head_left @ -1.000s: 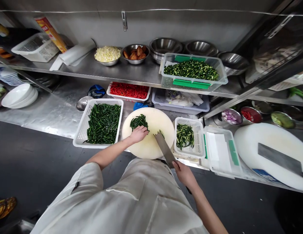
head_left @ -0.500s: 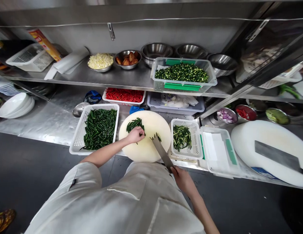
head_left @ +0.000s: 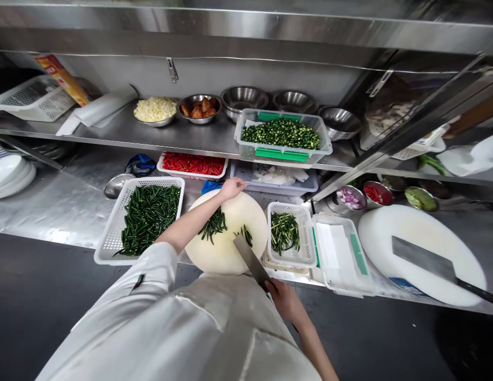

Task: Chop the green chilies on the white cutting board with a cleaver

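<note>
My right hand (head_left: 283,296) grips the handle of a cleaver (head_left: 251,259), whose blade tip lies on the round cutting board (head_left: 198,254) beside a small heap of cut green chilies (head_left: 246,233). Over the board's far edge, my left hand (head_left: 231,188) is closed with fingertips together; whatever they pinch is too small to make out. Whole green chilies (head_left: 214,225) lie under my left forearm, partly hidden. A white basket (head_left: 107,246) at left is full of whole green chilies; a smaller white basket (head_left: 308,254) at right holds split ones.
Another cleaver (head_left: 424,256) lies on a second board (head_left: 413,219) at right. Between the boards sits a clear lidded tub (head_left: 333,280). Red chilies (head_left: 194,164) fill a tray below the shelf (head_left: 123,135), where a tub of chopped greens (head_left: 278,133) and metal bowls (head_left: 244,98) stand.
My left hand has moved away from the whole chilies, forward to the board's far edge. The cleaver stays by the cut heap. The view has shifted slightly right and up.
</note>
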{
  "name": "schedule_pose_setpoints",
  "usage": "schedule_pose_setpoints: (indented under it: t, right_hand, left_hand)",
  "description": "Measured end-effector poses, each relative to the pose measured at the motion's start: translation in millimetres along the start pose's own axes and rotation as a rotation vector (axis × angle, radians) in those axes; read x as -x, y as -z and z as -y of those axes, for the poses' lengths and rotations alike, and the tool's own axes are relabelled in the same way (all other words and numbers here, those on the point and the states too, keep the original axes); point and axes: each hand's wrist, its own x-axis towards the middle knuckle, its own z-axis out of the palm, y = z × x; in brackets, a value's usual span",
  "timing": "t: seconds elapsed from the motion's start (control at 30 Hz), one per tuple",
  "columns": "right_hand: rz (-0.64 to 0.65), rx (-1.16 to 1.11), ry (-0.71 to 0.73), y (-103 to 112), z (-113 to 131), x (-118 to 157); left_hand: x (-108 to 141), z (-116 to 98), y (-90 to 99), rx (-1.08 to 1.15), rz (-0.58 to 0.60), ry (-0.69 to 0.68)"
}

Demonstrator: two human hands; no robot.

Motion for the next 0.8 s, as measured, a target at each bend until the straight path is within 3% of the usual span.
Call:
schedule_pose_setpoints:
  t: [0.13,0.23,0.4,0.57,0.67,0.8]
  right_hand:
    - [-0.051,-0.025,-0.042,-6,-5,-11]
    - [-0.094,0.018,-0.095,-7,-2,-25]
    - [-0.106,0.122,-0.096,-4,10,-39]
    - [-0.111,0.144,-0.081,-4,4,-33]
    - [-0.118,0.154,-0.111,-8,2,-22]
    - [-0.077,0.19,-0.199,-19,14,-8]
  left_hand:
    - [86,32,20.5,-0.297,0.282,-0.226]
    - [129,47,27.8,-0.431,0.431,-0.358]
    - [138,48,18.4,-0.518,0.446,-0.464]
    - [136,29,9.2,-0.515,0.405,-0.555]
    - [158,14,-8.1,-0.507,0.328,-0.543]
    - [208,7,-52.1,-0.336,0.327,-0.519]
